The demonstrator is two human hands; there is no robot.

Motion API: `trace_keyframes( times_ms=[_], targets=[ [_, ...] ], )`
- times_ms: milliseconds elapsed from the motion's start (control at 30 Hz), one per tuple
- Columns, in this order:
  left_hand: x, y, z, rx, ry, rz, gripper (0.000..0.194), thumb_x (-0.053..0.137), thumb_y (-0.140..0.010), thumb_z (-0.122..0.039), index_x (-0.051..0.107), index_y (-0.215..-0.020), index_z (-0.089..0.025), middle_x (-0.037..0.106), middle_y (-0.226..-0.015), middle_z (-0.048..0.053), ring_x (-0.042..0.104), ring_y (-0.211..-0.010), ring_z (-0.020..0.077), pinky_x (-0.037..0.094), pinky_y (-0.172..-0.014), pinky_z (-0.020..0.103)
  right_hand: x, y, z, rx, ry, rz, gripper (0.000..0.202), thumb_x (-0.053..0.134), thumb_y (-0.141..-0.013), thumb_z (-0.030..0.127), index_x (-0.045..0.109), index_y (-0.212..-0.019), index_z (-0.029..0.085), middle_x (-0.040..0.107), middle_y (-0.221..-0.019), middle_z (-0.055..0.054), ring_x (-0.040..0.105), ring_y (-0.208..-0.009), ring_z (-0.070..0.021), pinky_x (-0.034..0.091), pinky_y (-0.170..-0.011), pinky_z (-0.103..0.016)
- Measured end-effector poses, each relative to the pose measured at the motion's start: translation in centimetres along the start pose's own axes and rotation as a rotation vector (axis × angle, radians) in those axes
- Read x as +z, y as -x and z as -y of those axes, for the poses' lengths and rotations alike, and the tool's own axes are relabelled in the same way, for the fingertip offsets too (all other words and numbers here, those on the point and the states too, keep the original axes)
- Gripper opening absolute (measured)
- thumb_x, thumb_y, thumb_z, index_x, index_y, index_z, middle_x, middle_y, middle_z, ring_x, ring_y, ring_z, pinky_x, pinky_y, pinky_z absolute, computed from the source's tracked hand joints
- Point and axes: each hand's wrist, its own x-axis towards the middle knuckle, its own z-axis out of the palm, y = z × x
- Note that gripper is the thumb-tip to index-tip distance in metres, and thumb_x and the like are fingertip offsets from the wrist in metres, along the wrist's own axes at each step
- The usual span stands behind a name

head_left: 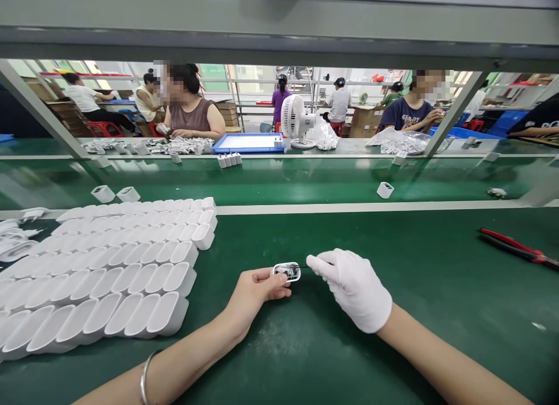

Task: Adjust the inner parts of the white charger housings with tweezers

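Note:
My left hand (265, 284) is closed on a small white plastic housing (299, 273), its thumb across the rim. Dark and silvery parts show inside the housing, too small to name. In a white glove, my right hand (349, 284) pinches a thin dark rod-like tool (304, 267). The tool's tip reaches the right end of the housing; whether it touches the inner parts I cannot tell. Left of my hands stand several rows of white oval housings (168, 313), their broad faces up.
Red-and-black pliers (517, 246) lie on the green table at the right. Beyond a pale edge strip runs a green belt (271, 180) carrying a few white housings (385, 189). White cables (15, 242) lie far left. Across the belt are co-workers, a blue tray (248, 150) and a fan (293, 118).

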Motion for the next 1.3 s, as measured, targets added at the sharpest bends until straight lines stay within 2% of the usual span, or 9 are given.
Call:
trace_keyframes(
  times_ms=[133, 333, 467, 767, 900, 1033, 1300],
  targets=[
    [0.0, 0.0, 0.1, 0.013, -0.002, -0.003, 0.036, 0.075, -0.068, -0.034, 0.073, -0.092, -0.008, 0.073, -0.087, 0.012, 0.067, -0.076, 0.0201, 0.051, -0.075, 0.028, -0.1, 0.0, -0.1, -0.031, 0.021, 0.073, 0.046, 0.047, -0.071, -0.004, 0.061, -0.104, 0.025, 0.065, -0.08, 0.003, 0.048, -0.06, -0.0114, 0.026, -0.053, -0.024],
    [-0.1, -0.3, 0.3, 0.021, 0.011, -0.009, 0.035, 0.073, -0.07, -0.037, 0.073, -0.089, -0.008, 0.073, -0.085, 0.012, 0.067, -0.073, 0.0198, 0.051, -0.073, 0.028, 0.0, 0.2, -0.1, 0.039, -0.026, -0.047, 0.044, 0.042, -0.069, -0.004, 0.063, -0.095, 0.026, 0.064, -0.076, 0.003, 0.048, -0.061, -0.011, 0.03, -0.056, -0.023],
    [-0.2, -0.4, 0.1, 0.004, 0.026, -0.027, 0.033, 0.073, -0.071, -0.036, 0.073, -0.087, -0.007, 0.073, -0.082, 0.013, 0.068, -0.071, 0.0189, 0.051, -0.072, 0.027, 0.7, 0.4, -0.5, 0.086, -0.075, -0.055, 0.047, 0.041, -0.065, -0.004, 0.064, -0.092, 0.026, 0.063, -0.075, 0.003, 0.05, -0.061, -0.0107, 0.03, -0.055, -0.022],
    [-0.1, -0.2, 0.2, 0.007, 0.024, -0.04, 0.031, 0.072, -0.072, -0.033, 0.073, -0.087, -0.007, 0.073, -0.081, 0.012, 0.067, -0.07, 0.0183, 0.05, -0.069, 0.025, 0.8, 0.2, -0.4, -0.006, -0.021, -0.085, 0.049, 0.041, -0.067, -0.005, 0.063, -0.099, 0.025, 0.065, -0.076, 0.002, 0.049, -0.06, -0.0109, 0.032, -0.056, -0.022],
    [-0.1, -0.3, 0.1, 0.011, 0.02, -0.028, 0.03, 0.071, -0.072, -0.035, 0.073, -0.085, -0.008, 0.073, -0.081, 0.012, 0.067, -0.07, 0.0182, 0.051, -0.07, 0.025, 0.6, 0.3, -0.3, 0.025, -0.04, -0.124, 0.048, 0.04, -0.067, -0.005, 0.063, -0.096, 0.025, 0.065, -0.075, 0.003, 0.049, -0.059, -0.0109, 0.032, -0.056, -0.022],
    [-0.1, -0.5, 0.1, 0.009, 0.008, -0.023, 0.03, 0.071, -0.072, -0.035, 0.073, -0.086, -0.008, 0.073, -0.082, 0.012, 0.068, -0.07, 0.0187, 0.05, -0.068, 0.025, 1.0, 0.3, -0.1, 0.024, -0.047, -0.158, 0.052, 0.039, -0.067, -0.005, 0.062, -0.101, 0.025, 0.066, -0.079, 0.003, 0.05, -0.06, -0.0108, 0.033, -0.057, -0.022],
    [-0.1, -0.2, 0.4, 0.032, -0.021, -0.005, 0.031, 0.072, -0.072, -0.034, 0.073, -0.088, -0.008, 0.072, -0.085, 0.012, 0.067, -0.074, 0.0185, 0.051, -0.071, 0.025, 0.4, 0.1, 0.0, -0.045, 0.041, -0.009, 0.054, 0.045, -0.066, -0.006, 0.062, -0.106, 0.026, 0.066, -0.083, 0.003, 0.049, -0.061, -0.0106, 0.031, -0.055, -0.024]
  ],
)
